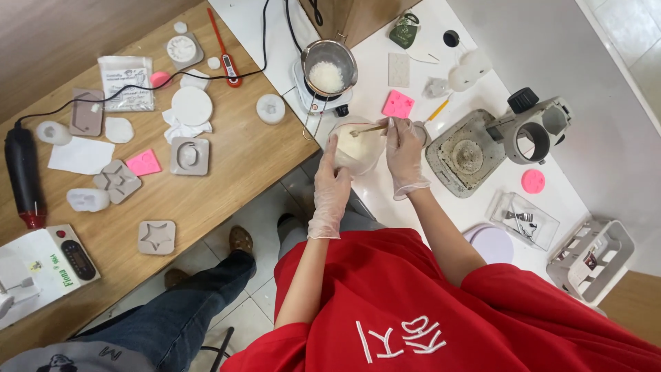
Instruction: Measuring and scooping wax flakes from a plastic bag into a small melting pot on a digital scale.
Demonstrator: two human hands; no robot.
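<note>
Gloved left hand (pixel 332 184) cups the near side of the clear cup (pixel 357 148) of pale cream liquid, thumb against its wall. Gloved right hand (pixel 403 153) is pinched shut on a wooden stick (pixel 369 129) dipped into the cup. The cup sits at the white table's (pixel 585 69) near-left corner, right against the seam with the wooden table (pixel 234 172), with open floor just below it. Just beyond the cup is a metal pot (pixel 330 65) of white flakes; right of the cup stands a grey microscope (pixel 509 131), with little free room between. Count: two pink square moulds near the cup's surroundings, one (pixel 398 105) beyond it and one (pixel 144 163) far left; one star mould (pixel 157 236) toward the wooden table's near edge.
</note>
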